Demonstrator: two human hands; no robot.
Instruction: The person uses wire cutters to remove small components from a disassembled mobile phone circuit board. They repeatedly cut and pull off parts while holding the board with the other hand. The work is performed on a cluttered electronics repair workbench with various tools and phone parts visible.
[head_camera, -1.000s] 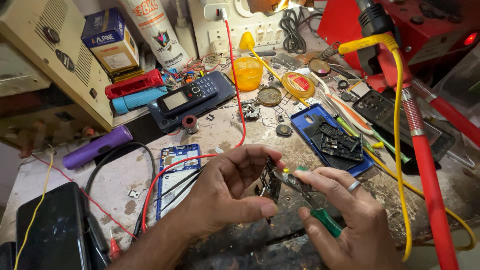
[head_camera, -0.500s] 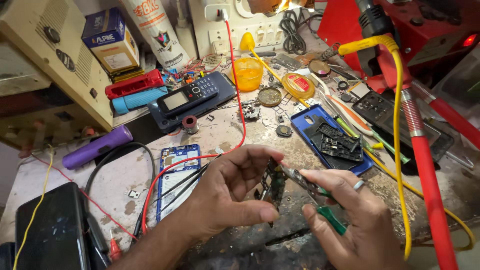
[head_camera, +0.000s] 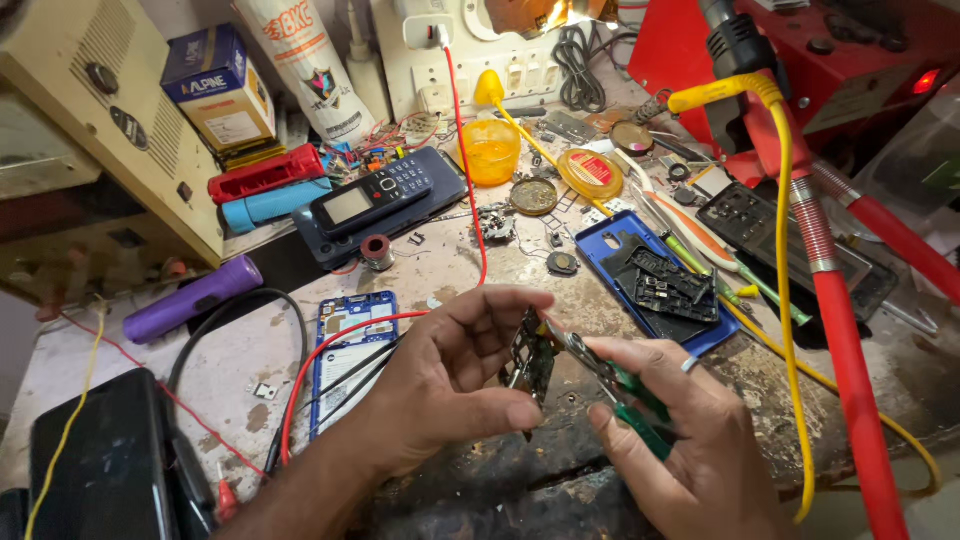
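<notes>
My left hand (head_camera: 440, 390) pinches a small dark circuit board (head_camera: 530, 362) on edge between thumb and fingers, low at the centre of the view. My right hand (head_camera: 690, 450), a ring on one finger, grips green-handled pliers (head_camera: 625, 385). Their metal tips touch the top of the board. Both hands hover just above the stained front part of the workbench (head_camera: 440, 270).
A blue phone frame (head_camera: 345, 350) crossed by red and black wires lies to the left. A blue back cover holding black parts (head_camera: 655, 280) lies to the right. Behind stand a keypad phone (head_camera: 372, 195), an orange cup (head_camera: 490, 152), a purple cylinder (head_camera: 195, 298), and a red hose (head_camera: 840, 330).
The board has turned more upright in my left hand, and both hands have shifted slightly toward each other. The pliers stay at the board's top edge.
</notes>
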